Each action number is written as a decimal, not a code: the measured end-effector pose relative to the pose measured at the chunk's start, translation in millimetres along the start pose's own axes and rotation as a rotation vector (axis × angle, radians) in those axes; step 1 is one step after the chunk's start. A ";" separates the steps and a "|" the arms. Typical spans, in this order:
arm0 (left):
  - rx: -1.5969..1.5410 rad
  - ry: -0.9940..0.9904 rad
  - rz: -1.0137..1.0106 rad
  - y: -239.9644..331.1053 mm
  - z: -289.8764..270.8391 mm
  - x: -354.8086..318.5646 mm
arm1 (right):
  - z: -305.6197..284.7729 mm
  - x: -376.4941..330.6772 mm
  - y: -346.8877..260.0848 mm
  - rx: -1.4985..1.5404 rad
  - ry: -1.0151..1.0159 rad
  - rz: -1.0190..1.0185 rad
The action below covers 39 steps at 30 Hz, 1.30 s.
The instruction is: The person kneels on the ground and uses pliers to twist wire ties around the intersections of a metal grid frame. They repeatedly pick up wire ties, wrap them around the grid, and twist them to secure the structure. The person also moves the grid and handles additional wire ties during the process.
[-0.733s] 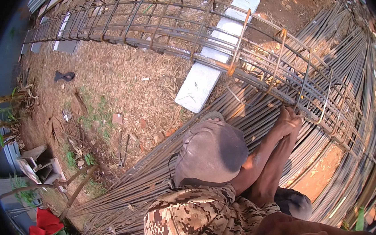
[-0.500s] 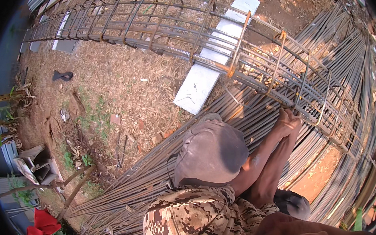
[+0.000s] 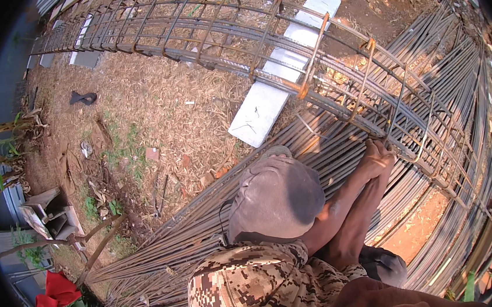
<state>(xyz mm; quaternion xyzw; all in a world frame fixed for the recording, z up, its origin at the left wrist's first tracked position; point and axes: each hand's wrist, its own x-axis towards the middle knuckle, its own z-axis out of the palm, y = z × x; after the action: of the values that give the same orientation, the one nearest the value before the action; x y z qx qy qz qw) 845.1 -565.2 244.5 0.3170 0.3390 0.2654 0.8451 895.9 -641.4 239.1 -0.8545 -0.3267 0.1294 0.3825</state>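
At the lower edge, bare skin of my arm or hand (image 3: 387,300) comes into view, probably my right; its fingers cannot be made out. My left hand does not show. Right in front of me a co-worker in a grey cap (image 3: 276,197) and camouflage shirt (image 3: 240,288) crouches with the back to me. The co-worker's two hands (image 3: 378,158) are together at the near lower bar of a long rebar cage (image 3: 188,27); what the fingers hold is too small to tell. Rusty stirrups (image 3: 312,57) ring the cage's long bars.
Many loose steel bars (image 3: 165,233) fan out under the co-worker and the cage. A white block (image 3: 259,111) lies beneath the cage. Dry leaves cover the ground at left. A concrete block (image 3: 52,214), a branch (image 3: 97,228) and a red flower (image 3: 56,296) are at lower left.
The co-worker's hands stay at almost the same spot on the cage. Some long bars inside the cage look slightly shifted. The skin at the lower edge has hardly moved.
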 end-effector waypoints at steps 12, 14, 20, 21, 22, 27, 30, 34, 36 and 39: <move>-0.038 0.017 0.006 -0.9 -7.6 -2.8 | 4.8 1.3 9.8 0.108 0.059 -0.003; -0.037 0.016 -0.003 0.4 -8.8 -2.5 | 10.2 2.0 14.7 0.131 0.065 0.007; -0.068 0.007 -0.013 -5.9 -1.4 -14.8 | 6.0 1.2 19.7 0.235 -0.009 0.171; -0.093 -0.014 -0.022 -10.1 2.4 -18.9 | 1.6 1.8 16.0 0.636 0.081 0.316; -0.130 -0.045 -0.036 -15.7 5.9 -22.3 | -6.4 4.7 10.8 0.526 0.020 0.209; -0.455 -0.220 -0.064 -36.5 28.4 -38.7 | -46.4 20.3 -43.0 -0.388 -0.154 0.378; -0.790 -0.128 -0.119 -33.7 37.0 -52.8 | -47.4 15.3 -84.9 -0.544 -0.077 0.359; -0.929 0.086 -0.380 -34.1 32.9 -41.1 | -43.7 13.9 -115.5 -0.507 -0.113 0.532; -1.073 0.056 -0.467 -45.4 25.6 -25.1 | -44.5 10.6 -117.7 -0.353 -0.108 0.529; -1.006 0.248 -0.565 -67.5 3.7 -14.5 | -55.8 23.4 -120.2 -0.283 -0.216 0.527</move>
<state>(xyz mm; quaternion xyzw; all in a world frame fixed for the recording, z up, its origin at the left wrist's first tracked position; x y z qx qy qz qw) 854.4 -620.6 204.2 -0.2588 0.3388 0.1935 0.8836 884.6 -598.4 366.1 -0.9358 -0.1474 0.2674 0.1761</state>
